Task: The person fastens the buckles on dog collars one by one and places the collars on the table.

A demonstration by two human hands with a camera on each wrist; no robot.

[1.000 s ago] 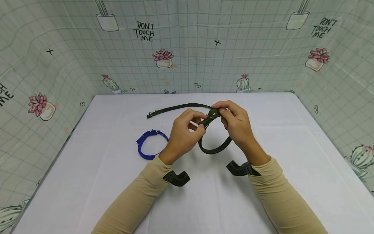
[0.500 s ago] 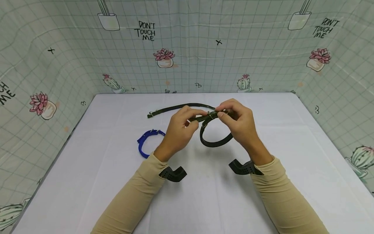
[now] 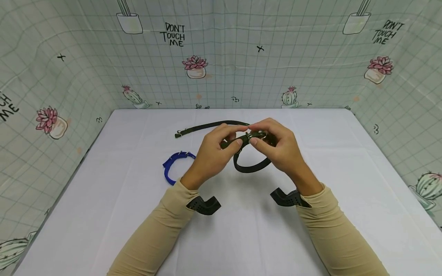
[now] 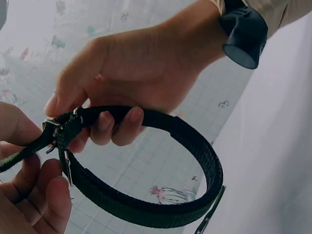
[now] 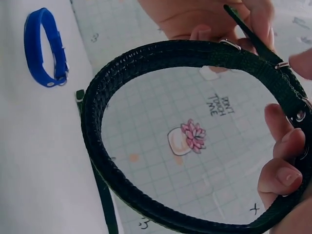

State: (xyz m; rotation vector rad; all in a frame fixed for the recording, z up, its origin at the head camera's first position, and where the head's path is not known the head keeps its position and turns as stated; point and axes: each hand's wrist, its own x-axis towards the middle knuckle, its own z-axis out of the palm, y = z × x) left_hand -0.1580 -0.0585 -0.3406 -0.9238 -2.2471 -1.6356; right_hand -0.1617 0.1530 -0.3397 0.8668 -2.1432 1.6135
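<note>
Left hand (image 3: pixel 210 157): pinches strap end by buckle (image 3: pixel 249 135).
Right hand (image 3: pixel 276 147): grips black collar (image 3: pixel 250 165) at buckle.
Collar: held above table (image 3: pixel 103 199) centre, looped.
Risk: strap end likely slips out if the pinch slackens.
Nearby: blue collar (image 3: pixel 172 166) left; second strap (image 3: pixel 207 126) far.

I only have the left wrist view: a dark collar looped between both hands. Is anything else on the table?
Observer: Yes, a blue collar lies on the white table, beside the left hand.
Operator: Is the dark one lifted?
Observer: Its loop hangs just above the table; the right hand pinches the buckle end.
Operator: Any more straps?
Observer: A dark strap lies flat behind the hands, running left.
</note>
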